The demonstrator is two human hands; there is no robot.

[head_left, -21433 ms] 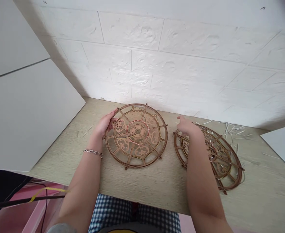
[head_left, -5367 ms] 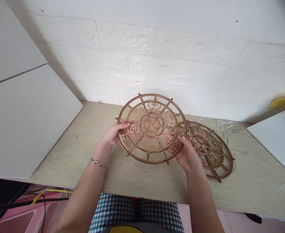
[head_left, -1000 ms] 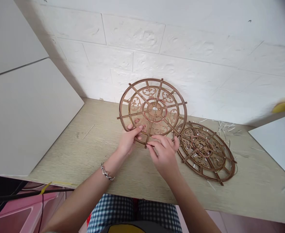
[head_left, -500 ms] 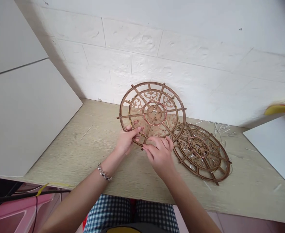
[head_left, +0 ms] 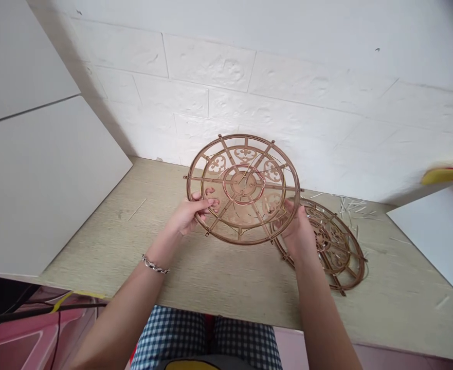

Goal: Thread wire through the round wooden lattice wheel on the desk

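A round brown openwork grille [head_left: 243,188] with scroll patterns and thin wire loops hangs tilted above the wooden tabletop [head_left: 218,267], held by both hands. My left hand [head_left: 189,214] pinches its lower left rim, with a chain bracelet on the wrist. My right hand [head_left: 296,231] grips its lower right rim from underneath. A second grille [head_left: 332,250] of the same kind lies flat on the table just right of my right hand, partly hidden behind it.
Thin pale sticks [head_left: 355,206] lie scattered by the white brick wall [head_left: 249,77] behind the flat grille. White panels stand at the left [head_left: 37,169] and right [head_left: 438,231]. A pink bin with cables [head_left: 29,334] sits below the table edge.
Both hands were close together on the grille's bottom rim. Now they are apart, one on each side, and the grille is tilted flatter and lower.
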